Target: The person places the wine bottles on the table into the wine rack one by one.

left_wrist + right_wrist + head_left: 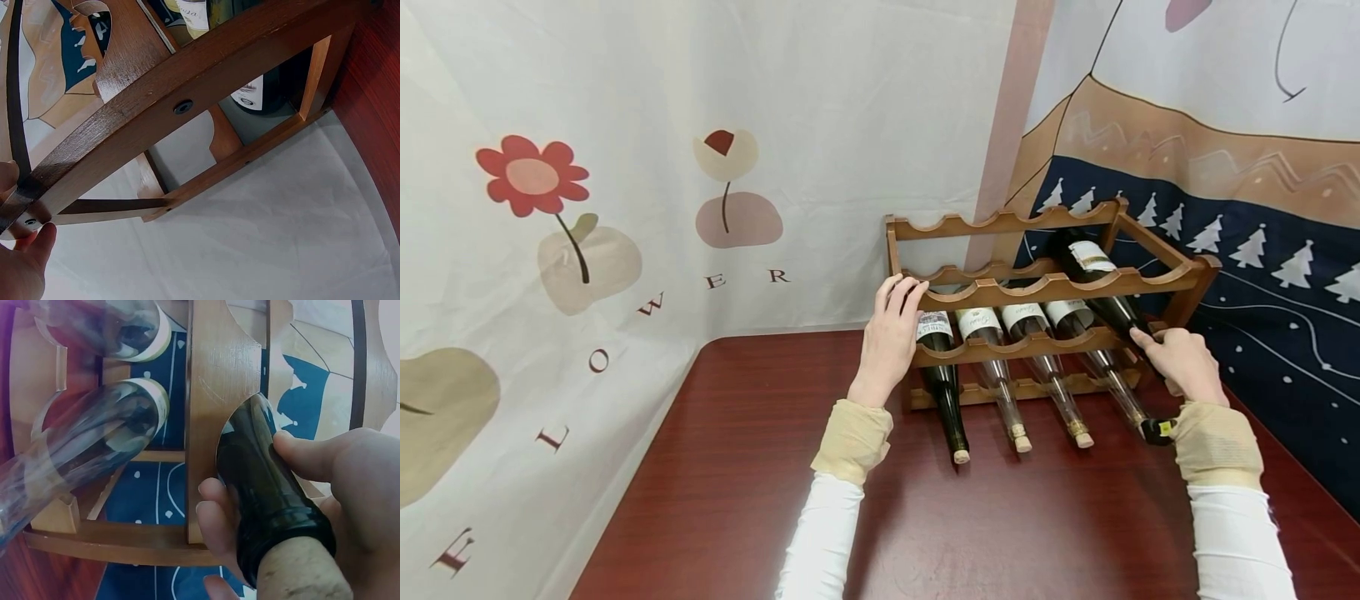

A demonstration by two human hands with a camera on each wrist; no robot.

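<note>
A wooden wine rack (1048,290) stands on the table with two tiers. My left hand (886,342) holds its upper front left corner; in the left wrist view, fingers (42,247) sit at both sides of that wooden corner (31,209). At the upper right, a dark wine bottle (1116,310) lies tilted in a notch, neck toward me. My right hand (1187,365) grips its neck, thumb on one side and fingers on the other. The bottle's cork (303,572) sticks out past the hand in the right wrist view.
In the lower tier lie a dark corked bottle (951,400) and three clear bottles, one of them (998,371) beside the dark one. A small black piece (1156,431) with a yellow mark sits by the right wrist. Printed curtains (850,125) hang behind the reddish table (760,467).
</note>
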